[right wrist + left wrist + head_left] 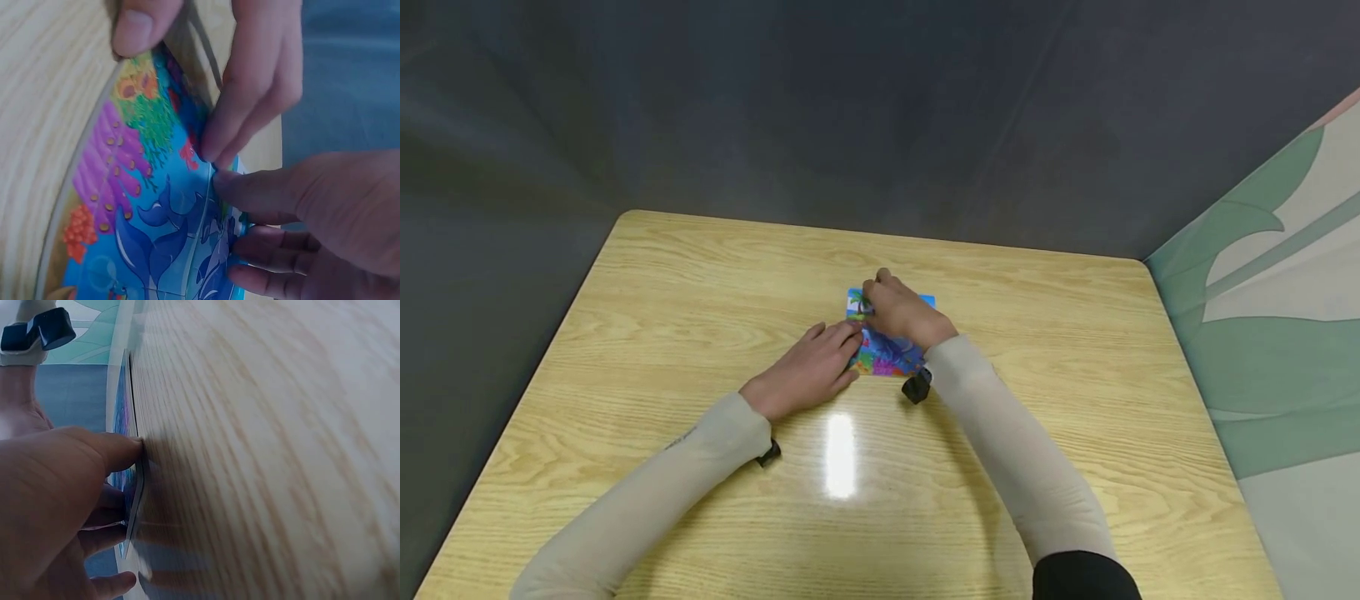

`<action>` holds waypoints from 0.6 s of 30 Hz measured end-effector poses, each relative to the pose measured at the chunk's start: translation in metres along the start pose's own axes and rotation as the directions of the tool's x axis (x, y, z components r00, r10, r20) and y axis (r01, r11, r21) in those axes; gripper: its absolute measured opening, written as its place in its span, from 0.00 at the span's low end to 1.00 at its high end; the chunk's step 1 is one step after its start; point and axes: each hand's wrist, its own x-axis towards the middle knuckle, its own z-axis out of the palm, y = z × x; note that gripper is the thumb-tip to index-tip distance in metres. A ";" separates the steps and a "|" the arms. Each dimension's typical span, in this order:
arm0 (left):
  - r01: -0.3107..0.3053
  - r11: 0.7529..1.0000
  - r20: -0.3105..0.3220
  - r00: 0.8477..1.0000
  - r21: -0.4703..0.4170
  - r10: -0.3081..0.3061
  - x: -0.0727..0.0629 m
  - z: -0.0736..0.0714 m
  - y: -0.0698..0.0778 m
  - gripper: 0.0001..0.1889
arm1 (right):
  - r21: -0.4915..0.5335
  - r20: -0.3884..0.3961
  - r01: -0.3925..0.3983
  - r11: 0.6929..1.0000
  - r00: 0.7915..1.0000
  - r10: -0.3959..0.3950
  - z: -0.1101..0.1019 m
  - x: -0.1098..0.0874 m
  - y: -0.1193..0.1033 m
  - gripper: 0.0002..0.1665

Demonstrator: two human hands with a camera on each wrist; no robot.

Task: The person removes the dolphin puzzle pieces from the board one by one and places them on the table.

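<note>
Dolphin puzzle (109, 162) being joined, we judge; left hand (808, 373) spread at its edge, right hand (904, 312) bent, grip unclear; next, probably, press seams (192, 256) flat.

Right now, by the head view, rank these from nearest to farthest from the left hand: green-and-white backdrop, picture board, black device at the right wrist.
1. Picture board: touched by the left hand, at its fingertips.
2. Black device: to the hand's right, by the board's near right corner.
3. Green-and-white backdrop: far right.
</note>
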 end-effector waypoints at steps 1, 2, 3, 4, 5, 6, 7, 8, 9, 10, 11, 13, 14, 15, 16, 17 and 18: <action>-0.001 1.000 0.002 1.000 0.002 0.001 0.000 0.000 0.000 0.31 | -0.015 0.002 0.004 1.000 1.000 -0.004 -0.001 0.000 -0.001 0.21; -0.001 1.000 0.002 1.000 0.004 0.001 0.001 -0.001 0.000 0.31 | -0.028 0.002 0.008 1.000 1.000 -0.008 -0.001 0.000 -0.001 0.21; -0.001 1.000 0.001 1.000 0.004 0.001 0.001 -0.001 -0.001 0.31 | -0.039 0.003 0.013 0.999 1.000 -0.013 -0.001 -0.001 -0.002 0.21; 0.000 1.000 0.001 1.000 0.005 0.000 0.001 -0.002 -0.001 0.31 | -0.041 0.002 0.018 0.999 1.000 -0.018 -0.001 -0.001 -0.003 0.21; 0.002 1.000 0.001 1.000 0.008 -0.002 0.001 -0.002 -0.001 0.31 | -0.037 -0.002 0.022 0.999 1.000 -0.022 -0.002 -0.001 -0.002 0.21; 0.003 1.000 0.001 1.000 0.005 -0.003 0.001 -0.002 -0.002 0.31 | -0.029 -0.005 0.025 0.999 1.000 -0.025 -0.002 -0.001 -0.002 0.19; 0.003 1.000 0.001 1.000 0.002 -0.003 0.001 -0.002 -0.002 0.31 | -0.014 -0.009 0.025 1.000 1.000 -0.025 -0.001 -0.001 0.000 0.19; 0.003 1.000 0.001 1.000 0.001 -0.003 0.001 -0.002 -0.002 0.31 | 0.004 -0.013 0.024 1.000 1.000 -0.024 -0.001 -0.001 0.001 0.19; 0.003 1.000 0.003 1.000 -0.003 -0.003 0.001 -0.002 -0.002 0.31 | 0.025 -0.015 0.022 0.999 1.000 -0.022 0.000 -0.001 0.003 0.20; 0.002 1.000 0.004 1.000 -0.006 -0.002 0.001 -0.002 -0.002 0.31 | 0.050 -0.016 0.020 0.999 1.000 -0.019 0.000 0.000 0.005 0.20; 0.002 1.000 0.007 1.000 -0.009 -0.002 0.001 -0.001 -0.002 0.31 | 0.074 -0.016 0.017 0.997 1.000 -0.016 0.001 0.000 0.007 0.20; 0.001 1.000 0.011 1.000 -0.016 -0.001 0.001 -0.001 -0.001 0.30 | 0.109 -0.015 0.017 0.994 1.000 -0.016 0.002 0.000 0.011 0.22; 0.001 1.000 0.011 1.000 -0.019 -0.001 0.001 0.000 -0.001 0.30 | 0.125 -0.017 0.019 0.992 1.000 -0.017 0.002 -0.001 0.013 0.24; 0.002 1.000 0.011 1.000 -0.021 -0.001 0.001 0.000 -0.001 0.30 | 0.145 -0.019 0.023 0.989 1.000 -0.020 0.003 -0.001 0.014 0.25; 0.002 1.000 0.012 1.000 -0.021 -0.002 0.001 0.000 -0.001 0.30 | 0.161 -0.024 0.027 0.987 0.999 -0.024 0.003 -0.001 0.016 0.25; 0.004 1.000 0.012 1.000 -0.020 -0.004 0.001 0.001 -0.001 0.30 | 0.172 -0.031 0.033 0.985 0.999 -0.028 0.004 0.000 0.017 0.26; 0.004 1.000 0.010 1.000 -0.022 -0.004 0.001 0.001 -0.001 0.30 | 0.185 -0.040 0.039 0.982 0.999 -0.032 0.005 0.000 0.018 0.26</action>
